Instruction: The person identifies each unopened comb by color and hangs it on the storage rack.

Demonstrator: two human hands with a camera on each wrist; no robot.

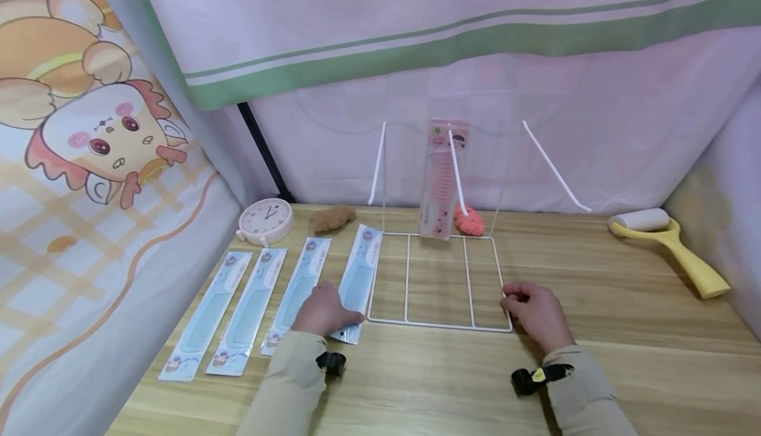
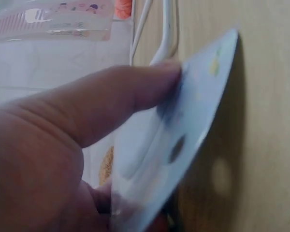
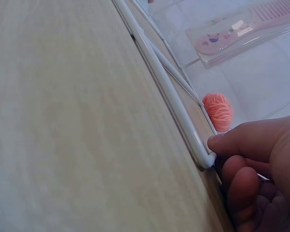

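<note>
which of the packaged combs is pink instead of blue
The pink comb pack hanging upright on the white wire rack. The four other packs are blue and lie flat on the table, one of them gripped by the left hand.

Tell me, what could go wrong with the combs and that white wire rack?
The right hand only pinches one corner of the rack, so it might slide or tip. Then the pink comb hanging on it could drop. The left hand lifts a blue comb by its edge, which might slip free.
</note>
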